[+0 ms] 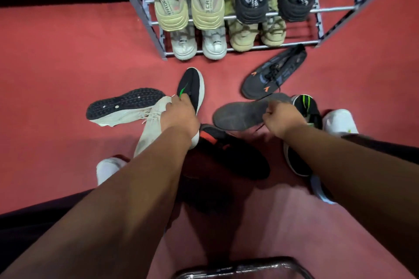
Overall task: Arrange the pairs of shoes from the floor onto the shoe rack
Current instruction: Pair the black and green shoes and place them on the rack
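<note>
1 shoe rack (137, 7) carries 8 shoes in 4 pairs: 2 beige shoes (171, 7), 2 black-and-grey shoes (249, 4), 2 white shoes (183, 45) and 2 tan shoes (241, 38). 7 loose shoes lie on the floor (56, 63): 2 off-white shoes (127, 110), 2 black-and-green shoes (192, 84), 2 dark grey shoes (272, 75) and 1 black-and-red shoe (238, 161). 2 hands show: 1 left hand (179, 113), 1 right hand (281, 120). 2 white shapes (106, 171) sit lower down; what they are is unclear.

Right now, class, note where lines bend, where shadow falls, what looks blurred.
Head view: the shoe rack's side frames splay outward, wide-angle distortion; shadow darkens the floor and black shoe between the forearms; right hand and grey shoe look motion-blurred.
</note>
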{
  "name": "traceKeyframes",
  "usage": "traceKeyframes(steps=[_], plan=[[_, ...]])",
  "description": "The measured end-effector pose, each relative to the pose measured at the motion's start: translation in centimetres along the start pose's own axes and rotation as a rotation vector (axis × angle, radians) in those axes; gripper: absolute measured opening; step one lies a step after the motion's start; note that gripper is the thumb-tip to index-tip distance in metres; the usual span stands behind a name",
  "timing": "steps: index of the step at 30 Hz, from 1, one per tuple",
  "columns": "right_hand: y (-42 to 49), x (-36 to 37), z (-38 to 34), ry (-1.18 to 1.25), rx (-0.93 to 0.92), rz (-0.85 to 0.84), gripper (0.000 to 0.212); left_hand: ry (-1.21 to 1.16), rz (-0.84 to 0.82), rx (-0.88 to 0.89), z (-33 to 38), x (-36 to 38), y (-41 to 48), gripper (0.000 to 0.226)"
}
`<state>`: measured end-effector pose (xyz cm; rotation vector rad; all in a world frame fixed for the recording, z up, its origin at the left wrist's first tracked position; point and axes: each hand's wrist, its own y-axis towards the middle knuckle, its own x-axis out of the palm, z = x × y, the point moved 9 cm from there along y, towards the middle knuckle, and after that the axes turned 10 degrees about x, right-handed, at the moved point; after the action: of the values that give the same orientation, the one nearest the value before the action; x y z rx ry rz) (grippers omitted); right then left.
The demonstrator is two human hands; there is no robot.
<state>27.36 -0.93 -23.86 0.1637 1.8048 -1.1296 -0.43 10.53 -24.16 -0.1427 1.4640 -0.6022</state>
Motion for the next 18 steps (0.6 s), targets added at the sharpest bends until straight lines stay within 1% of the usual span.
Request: traceKeyframes(steps=[1,3,4,6,8,10,12,14,16,18], plan=[[0.1,-0.1,2.1,0.004,0.044,0.030,0.039,-0.069,-0.040,-0.027,1.2,0.3,-0.1,0.048],[-0.2,-0.2,6.0,-0.008,0.157,0.072,0.056,-0.176,-0.112,-0.204,1.6,1.5,-0.8,0.058],[-0.6,-0.3,7.8,-0.008,0.223,0.084,0.061,-0.199,-0.150,-0.287,1.2,2.4,-1.4,0.065],[-1.3,0.1,10.5,-0.004,0.316,0.076,0.071,-0.174,-0.227,-0.352,0.6,4.2,-2.5,0.077],[-1.5,1.0,11.8,-0.049,0.319,0.031,0.079,-0.137,-0.282,-0.340,0.0,5.6,-3.1,0.078],[-1.4,2.4,12.6,-0.064,0.316,-0.045,0.070,-0.107,-0.340,-0.307,-0.2,6.6,-3.5,0.075],[-1.2,3.9,12.9,-0.042,0.316,-0.129,0.059,-0.089,-0.335,-0.272,-0.1,6.8,-3.4,0.071],[-0.8,5.2,12.7,-0.027,0.291,-0.186,0.055,-0.074,-0.319,-0.235,0.0,6.6,-3.1,0.069],[-0.4,5.6,12.2,-0.024,0.285,-0.174,0.059,-0.098,-0.298,-0.230,-0.1,6.2,-2.9,0.064],[0.0,4.7,11.8,0.038,0.312,-0.085,0.065,-0.152,-0.257,-0.228,0.0,5.6,-2.8,0.056]])
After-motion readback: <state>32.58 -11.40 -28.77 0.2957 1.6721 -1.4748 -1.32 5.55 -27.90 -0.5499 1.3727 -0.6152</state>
